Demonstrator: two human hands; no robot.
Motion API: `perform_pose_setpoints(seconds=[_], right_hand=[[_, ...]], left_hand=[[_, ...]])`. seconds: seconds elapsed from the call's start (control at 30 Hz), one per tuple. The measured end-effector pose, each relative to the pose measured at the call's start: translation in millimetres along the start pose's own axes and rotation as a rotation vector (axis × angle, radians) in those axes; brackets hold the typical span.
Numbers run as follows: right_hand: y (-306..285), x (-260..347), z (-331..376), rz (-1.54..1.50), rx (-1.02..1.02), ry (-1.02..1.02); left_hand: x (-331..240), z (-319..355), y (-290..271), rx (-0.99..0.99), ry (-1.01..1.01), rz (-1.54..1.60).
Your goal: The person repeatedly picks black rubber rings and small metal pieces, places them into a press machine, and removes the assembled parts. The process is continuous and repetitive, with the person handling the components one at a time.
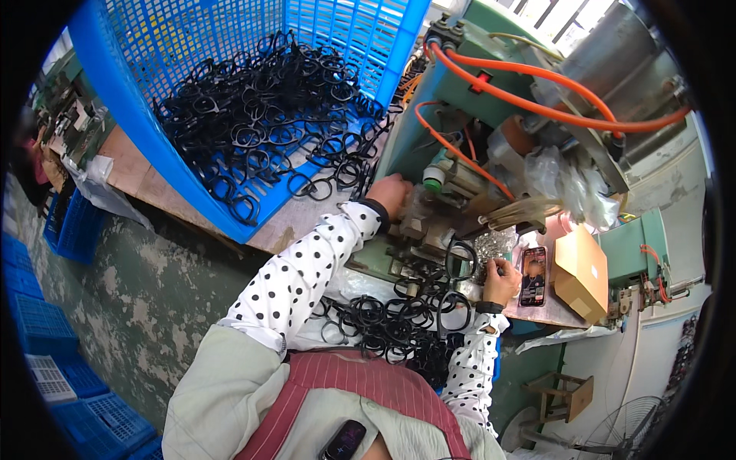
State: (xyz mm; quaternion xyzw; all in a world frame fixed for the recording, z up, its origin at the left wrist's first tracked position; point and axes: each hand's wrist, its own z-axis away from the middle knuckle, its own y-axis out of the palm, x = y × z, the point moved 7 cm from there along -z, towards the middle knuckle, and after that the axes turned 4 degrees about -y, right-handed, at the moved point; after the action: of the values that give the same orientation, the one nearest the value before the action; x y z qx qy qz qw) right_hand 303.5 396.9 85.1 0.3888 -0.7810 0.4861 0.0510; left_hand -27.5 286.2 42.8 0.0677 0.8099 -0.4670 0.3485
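Note:
My left hand point(389, 196) reaches to the left side of a green bench machine point(414, 138), beside its metal fixture point(429, 238). Its fingertips are hidden, so its grip does not show. My right hand point(502, 284) is closed, thumb and fingers together, next to a heap of small shiny metal parts point(494, 244); whatever is between the fingers is too small to make out. Black looped pieces point(387, 318), kind unclear, lie heaped before me, below the fixture. One black loop point(460, 259) stands up near the fixture, to the left of my right hand.
A large blue crate point(165, 180), tipped toward me, spills more black looped pieces at the left. Orange air hoses point(552, 103) arch over the machine. A phone point(533, 276) and a cardboard box point(580, 272) sit at the right. Blue crates point(46, 330) stack on the floor.

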Motion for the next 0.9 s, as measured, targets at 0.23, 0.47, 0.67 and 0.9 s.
perform_pose_setpoints(seconds=[0.23, 0.47, 0.67, 0.9], right_hand=[[-2.9, -1.9, 4.1, -0.057, -0.093, -0.026], [5.4, -12.8, 4.0, -0.052, -0.103, 0.034], [3.7, -16.6, 4.3, -0.051, -0.119, 0.047], [0.3, -11.4, 3.5, -0.053, -0.099, 0.056]], left_hand=[[-27.2, 46.5, -140.9, -0.427, 0.003, 0.052], [-49.6, 71.6, -114.0, -0.529, 0.505, -0.242], [-20.7, 64.5, -153.9, -0.663, 0.457, -0.298], [-1.9, 70.9, -151.5, -0.653, 0.416, 0.011]])
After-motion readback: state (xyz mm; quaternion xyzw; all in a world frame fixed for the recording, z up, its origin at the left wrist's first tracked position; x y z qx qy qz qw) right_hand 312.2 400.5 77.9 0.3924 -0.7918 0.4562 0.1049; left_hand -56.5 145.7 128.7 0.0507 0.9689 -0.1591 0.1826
